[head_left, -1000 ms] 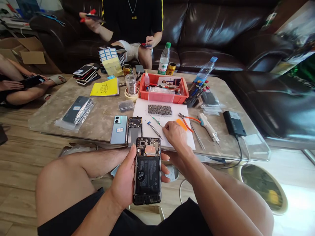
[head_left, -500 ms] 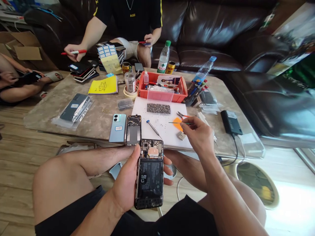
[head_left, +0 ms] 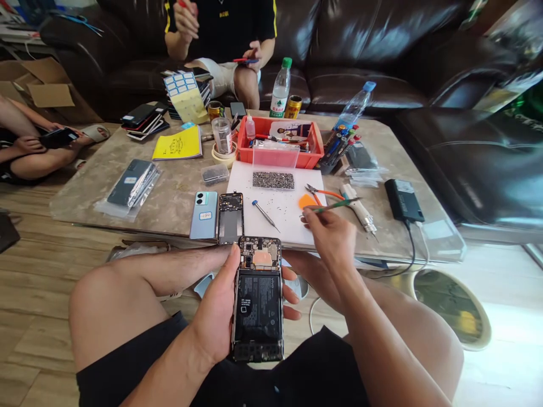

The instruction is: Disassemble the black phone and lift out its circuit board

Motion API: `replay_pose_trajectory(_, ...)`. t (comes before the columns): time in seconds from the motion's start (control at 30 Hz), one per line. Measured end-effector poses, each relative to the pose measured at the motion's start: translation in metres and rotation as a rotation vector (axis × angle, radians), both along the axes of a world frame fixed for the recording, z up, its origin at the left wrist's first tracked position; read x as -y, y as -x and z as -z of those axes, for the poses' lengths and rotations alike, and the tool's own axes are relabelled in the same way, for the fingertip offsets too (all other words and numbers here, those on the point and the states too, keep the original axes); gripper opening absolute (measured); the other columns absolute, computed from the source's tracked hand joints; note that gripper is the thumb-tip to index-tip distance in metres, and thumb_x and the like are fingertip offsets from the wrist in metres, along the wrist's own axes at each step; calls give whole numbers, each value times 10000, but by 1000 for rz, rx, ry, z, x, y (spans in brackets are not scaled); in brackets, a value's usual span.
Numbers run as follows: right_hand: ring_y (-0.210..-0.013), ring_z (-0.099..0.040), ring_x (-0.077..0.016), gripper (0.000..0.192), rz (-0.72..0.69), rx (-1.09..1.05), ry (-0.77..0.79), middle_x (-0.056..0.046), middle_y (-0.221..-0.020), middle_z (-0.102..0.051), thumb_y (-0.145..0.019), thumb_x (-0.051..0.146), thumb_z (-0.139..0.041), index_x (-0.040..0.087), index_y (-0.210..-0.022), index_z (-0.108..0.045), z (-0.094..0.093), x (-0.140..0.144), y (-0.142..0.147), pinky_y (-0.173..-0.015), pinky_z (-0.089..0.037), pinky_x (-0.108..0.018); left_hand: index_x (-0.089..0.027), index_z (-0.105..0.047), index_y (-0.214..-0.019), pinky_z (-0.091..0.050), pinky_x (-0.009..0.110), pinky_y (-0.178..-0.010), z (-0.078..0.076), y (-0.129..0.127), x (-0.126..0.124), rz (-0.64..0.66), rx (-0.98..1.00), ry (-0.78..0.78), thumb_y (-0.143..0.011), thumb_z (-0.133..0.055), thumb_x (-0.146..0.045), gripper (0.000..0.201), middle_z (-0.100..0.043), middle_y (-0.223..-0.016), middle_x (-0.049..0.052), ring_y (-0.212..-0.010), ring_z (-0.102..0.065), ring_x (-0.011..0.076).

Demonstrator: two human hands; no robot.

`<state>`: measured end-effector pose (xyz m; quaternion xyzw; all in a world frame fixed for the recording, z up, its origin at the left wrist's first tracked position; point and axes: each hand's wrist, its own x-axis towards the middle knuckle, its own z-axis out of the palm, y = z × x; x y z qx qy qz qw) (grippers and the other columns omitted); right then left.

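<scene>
My left hand point(head_left: 216, 308) is wrapped around an opened phone point(head_left: 259, 299), its black battery and circuit board facing up, held over my lap. My right hand point(head_left: 333, 234) is raised at the table's front edge, pinching slim green tweezers point(head_left: 339, 206) that point to the right. Below and beside it lie an orange pick point(head_left: 306, 200) and orange-handled cutting pliers point(head_left: 328, 193). On the white mat point(head_left: 250, 175) are a blue-capped screwdriver point(head_left: 266, 216), scattered tiny screws and an open clear box of screws point(head_left: 274, 180). A removed phone inner cover point(head_left: 231, 217) lies next to a light-blue phone back point(head_left: 204, 215).
Behind the mat stands a red bin point(head_left: 280, 161) of tools, with bottles and cans around it. A white pen-shaped tool point(head_left: 360, 209) and a black power box point(head_left: 404, 200) are on the right. Bagged phones point(head_left: 133, 183) lie left. Another person sits opposite, holding a phone.
My right hand has moved left and slightly down, and the tweezers now point right instead of left. The person opposite has lifted a hand with a red pen from the phone stack.
</scene>
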<state>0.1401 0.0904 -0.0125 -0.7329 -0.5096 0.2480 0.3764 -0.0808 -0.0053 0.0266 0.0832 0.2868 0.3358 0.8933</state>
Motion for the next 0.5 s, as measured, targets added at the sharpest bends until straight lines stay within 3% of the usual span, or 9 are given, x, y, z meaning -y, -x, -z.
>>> replay_pose_trajectory(0.07, -858, -794, -258, 335, 85, -359, -90, -93, -903, -830, -940, 512, -759, 192, -1009, -835, -14, 26, 9, -829, -626, -408, -77, -825, -1214, -617, 312, -769, 0, 0, 1, -27, -29, 1, -1001, -479, -848, 872, -838, -991, 170, -906, -841, 307)
replay_pose_trajectory(0.13, -738, -750, -213, 360, 59, -644, -64, -41, -779, -783, -877, 530, -850, 216, -1052, -835, -27, 52, 21, -745, -638, -375, -86, -824, -1236, -619, 309, -752, 1, -1, 0, -55, -68, 14, -1009, -481, -835, 854, -845, -1007, 171, -920, -842, 309)
replay_pose_trajectory(0.23, -576, -656, -158, 342, -22, -897, 3, -6, -679, -735, -800, 485, -928, 228, -988, -803, -37, 79, 41, -567, -580, -299, -122, -829, -1254, -639, 328, -774, 3, -4, -1, -97, -101, 51, -1031, -493, -791, 781, -859, -1079, 162, -924, -846, 307)
replay_pose_trajectory(0.5, -510, -566, -134, 442, -7, -927, 177, -28, -659, -733, -727, 561, -944, 232, -863, -682, -41, 86, 59, -362, -435, -205, -180, -821, -1190, -643, 397, -886, 7, -13, 0, -198, -153, 24, -978, -659, -744, 624, -849, -1094, 127, -955, -820, 317)
